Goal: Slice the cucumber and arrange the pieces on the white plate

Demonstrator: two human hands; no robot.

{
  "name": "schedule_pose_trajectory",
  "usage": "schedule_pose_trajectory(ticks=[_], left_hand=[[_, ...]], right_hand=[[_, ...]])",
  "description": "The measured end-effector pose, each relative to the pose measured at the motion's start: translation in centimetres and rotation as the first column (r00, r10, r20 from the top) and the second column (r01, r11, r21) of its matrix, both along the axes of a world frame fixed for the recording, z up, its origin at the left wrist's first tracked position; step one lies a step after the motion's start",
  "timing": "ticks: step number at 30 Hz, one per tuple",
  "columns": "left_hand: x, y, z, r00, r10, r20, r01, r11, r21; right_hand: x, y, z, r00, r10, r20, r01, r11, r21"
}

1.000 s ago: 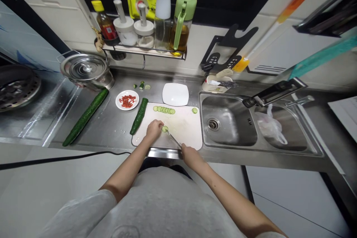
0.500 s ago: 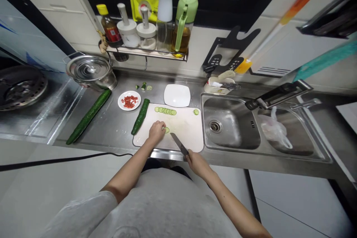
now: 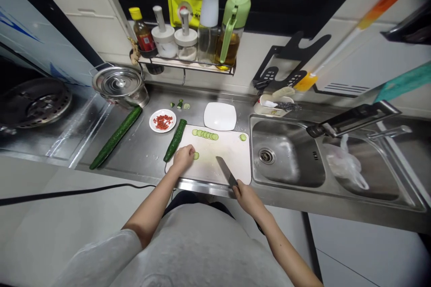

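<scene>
My left hand (image 3: pixel 183 158) is closed at the left part of the white cutting board (image 3: pixel 232 148), its fingertips on a pale green cucumber slice (image 3: pixel 196 155). My right hand (image 3: pixel 247 196) grips a kitchen knife (image 3: pixel 226 171) by its handle. The blade lies over the right part of the board, apart from the slice, its tip pointing up and left. A row of overlapping cucumber slices (image 3: pixel 205 134) lies along the board's far edge. More cut cucumber (image 3: pixel 243 137) sits in the far right corner. A cucumber piece (image 3: pixel 175 140) rests across the board's left edge.
Behind the board is a white square plate (image 3: pixel 220 116); a round plate (image 3: pixel 169 113) with red chopped bits stands to its left. Farther left are a whole cucumber (image 3: pixel 116 138) and a lidded steel pot (image 3: pixel 120 87). Cucumber ends (image 3: pixel 180 104) lie behind. A sink (image 3: pixel 286 152) is at right.
The knife has moved right, away from the cucumber slice, and its blade now shows broadside. My left hand stays by the slice, having shifted slightly left on the board. The view has turned a little.
</scene>
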State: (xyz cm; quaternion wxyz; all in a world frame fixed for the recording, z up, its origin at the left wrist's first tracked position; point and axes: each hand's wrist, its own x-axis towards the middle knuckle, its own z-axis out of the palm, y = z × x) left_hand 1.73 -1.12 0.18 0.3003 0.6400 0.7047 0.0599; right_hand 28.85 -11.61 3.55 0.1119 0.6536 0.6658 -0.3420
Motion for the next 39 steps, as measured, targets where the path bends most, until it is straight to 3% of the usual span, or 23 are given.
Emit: schedule_pose_trajectory(ticks=[6,16,21,25,28,33,39], left_hand=[[-1.4,0.3,-0.1,0.993,0.016,-0.113,-0.017,1.000,-0.015],[-0.4,0.1,-0.4,0.967,-0.017,-0.254,0.019,1.000,0.003],[2.5,1.5,-0.2,0.989,0.001,-0.145,0.017,0.992,0.123],[6.4,4.2,-0.3,0.998,-0.061,-0.024,0.064,0.986,0.156],[8.5,6.3,-0.6,0.996,-0.089,-0.028,0.092,0.983,0.159],[9.5,8.2,-1.0,0.983,-0.157,-0.095,0.169,0.977,0.133],[9.6,8.6,-1.4,0.962,-0.227,-0.150,0.248,0.958,0.141]], right_hand=[[-0.3,0.4,-0.1,1.000,0.024,0.003,-0.024,1.000,-0.007],[-0.1,1.1,0.5,1.000,0.015,0.013,-0.014,0.999,-0.028],[0.4,1.1,0.7,1.000,-0.020,0.024,0.020,1.000,-0.010],[1.0,1.1,0.6,0.999,-0.049,0.020,0.049,0.999,0.008],[1.5,0.8,0.4,0.997,-0.077,0.021,0.076,0.997,0.023],[2.4,0.2,-0.1,0.993,-0.117,0.008,0.116,0.993,0.028],[2.7,0.0,0.0,0.990,-0.139,0.005,0.139,0.990,0.017]])
